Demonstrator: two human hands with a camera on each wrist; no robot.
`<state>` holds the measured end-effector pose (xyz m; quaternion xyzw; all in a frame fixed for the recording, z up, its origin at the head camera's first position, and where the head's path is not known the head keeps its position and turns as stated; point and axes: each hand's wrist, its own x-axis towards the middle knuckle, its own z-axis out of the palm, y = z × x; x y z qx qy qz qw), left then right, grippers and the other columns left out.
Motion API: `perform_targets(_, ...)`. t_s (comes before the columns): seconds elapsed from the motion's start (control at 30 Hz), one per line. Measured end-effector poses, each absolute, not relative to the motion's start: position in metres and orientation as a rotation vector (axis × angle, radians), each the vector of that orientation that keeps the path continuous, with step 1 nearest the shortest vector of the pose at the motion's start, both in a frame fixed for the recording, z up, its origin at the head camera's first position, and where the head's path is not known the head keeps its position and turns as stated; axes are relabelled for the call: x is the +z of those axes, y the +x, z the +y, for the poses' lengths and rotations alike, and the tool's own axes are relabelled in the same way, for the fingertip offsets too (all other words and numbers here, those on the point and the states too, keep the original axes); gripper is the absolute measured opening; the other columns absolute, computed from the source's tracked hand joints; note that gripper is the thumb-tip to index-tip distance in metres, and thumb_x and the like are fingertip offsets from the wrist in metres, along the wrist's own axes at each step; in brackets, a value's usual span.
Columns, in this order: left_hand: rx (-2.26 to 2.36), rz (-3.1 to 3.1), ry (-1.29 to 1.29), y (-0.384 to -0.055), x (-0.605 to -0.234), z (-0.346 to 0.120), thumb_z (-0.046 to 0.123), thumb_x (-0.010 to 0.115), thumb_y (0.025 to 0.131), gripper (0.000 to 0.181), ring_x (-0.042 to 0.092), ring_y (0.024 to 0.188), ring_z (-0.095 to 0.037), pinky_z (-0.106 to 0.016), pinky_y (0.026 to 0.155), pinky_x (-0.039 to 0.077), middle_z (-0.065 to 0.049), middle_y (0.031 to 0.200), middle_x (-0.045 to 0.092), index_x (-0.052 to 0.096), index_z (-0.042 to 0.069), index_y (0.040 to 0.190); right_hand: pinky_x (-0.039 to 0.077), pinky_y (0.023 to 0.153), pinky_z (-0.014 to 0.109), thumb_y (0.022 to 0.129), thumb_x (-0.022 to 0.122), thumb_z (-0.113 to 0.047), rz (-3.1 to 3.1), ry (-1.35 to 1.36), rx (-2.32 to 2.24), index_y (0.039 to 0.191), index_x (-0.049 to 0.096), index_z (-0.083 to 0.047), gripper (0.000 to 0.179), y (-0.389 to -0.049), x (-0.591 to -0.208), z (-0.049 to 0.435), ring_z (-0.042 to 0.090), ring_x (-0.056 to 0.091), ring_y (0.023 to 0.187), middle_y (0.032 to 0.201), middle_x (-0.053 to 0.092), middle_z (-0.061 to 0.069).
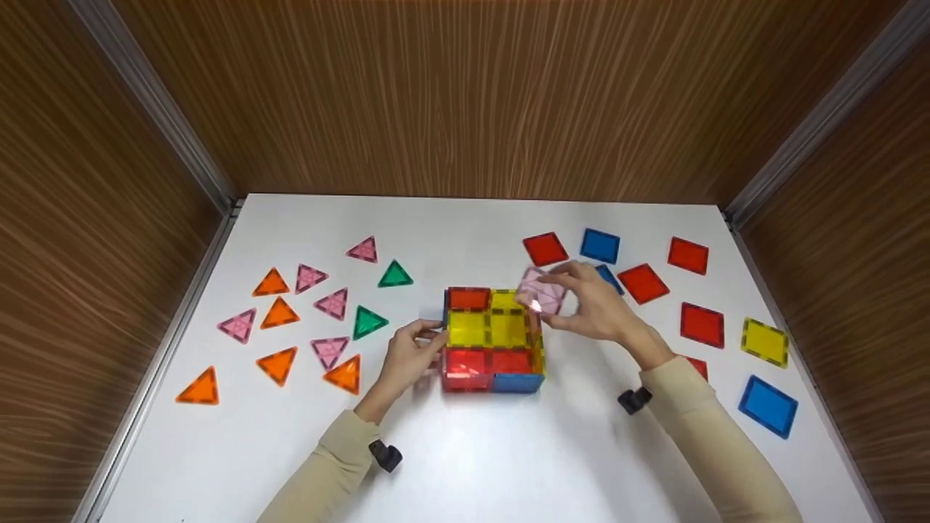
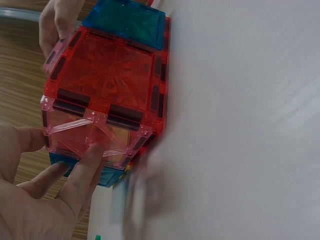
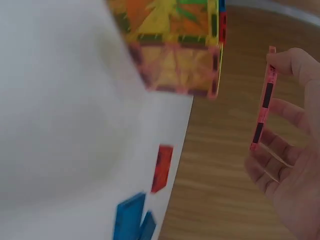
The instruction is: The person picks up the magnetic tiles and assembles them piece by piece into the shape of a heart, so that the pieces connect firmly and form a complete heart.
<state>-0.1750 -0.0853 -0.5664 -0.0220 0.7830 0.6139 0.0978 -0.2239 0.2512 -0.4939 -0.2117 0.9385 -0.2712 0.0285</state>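
A box built of see-through magnetic tiles stands mid-table, with yellow, red, blue and pink squares in it. My left hand is at its left side. In the left wrist view, the thumb touches an edge of the pink side tile and the extended fingers rest against that side. Over the box's far right corner, my right hand holds a pink square tile. The right wrist view shows this tile edge-on, gripped between thumb and fingers, apart from the box.
Loose triangle tiles lie to the left: several orange and pink, plus two green. To the right are scattered red squares, blue squares and a yellow square. Wood-grain panels wall the white table.
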Motion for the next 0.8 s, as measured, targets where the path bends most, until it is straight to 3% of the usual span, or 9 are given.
perform_targets(0.4, 1.821, 2.322, -0.047, -0.174, -0.566, -0.086, 0.026, 0.069, 0.103, 0.034, 0.072, 0.081, -0.014, -0.031, 0.076, 0.066, -0.019, 0.117, 0.070, 0.069, 0.004, 0.130, 0.055, 0.108, 0.054, 0.087, 0.080, -0.037, 2.739, -0.935, -0.632, 0.140, 0.068, -0.026, 0.056, -0.244, -0.484, 0.172, 0.029, 0.052, 0.136, 0.148, 0.058, 0.007)
perform_targets(0.8, 1.815, 2.318, -0.055, -0.174, -0.566, -0.085, 0.024, 0.067, 0.104, 0.033, 0.071, 0.084, -0.015, -0.033, 0.079, 0.066, -0.018, 0.117, 0.070, 0.068, 0.004, 0.130, 0.053, 0.111, 0.051, 0.088, 0.081, -0.033, 2.668, -1.051, -0.529, 0.138, 0.071, -0.016, 0.053, -0.254, -0.504, 0.146, 0.029, 0.053, 0.135, 0.150, 0.060, 0.009)
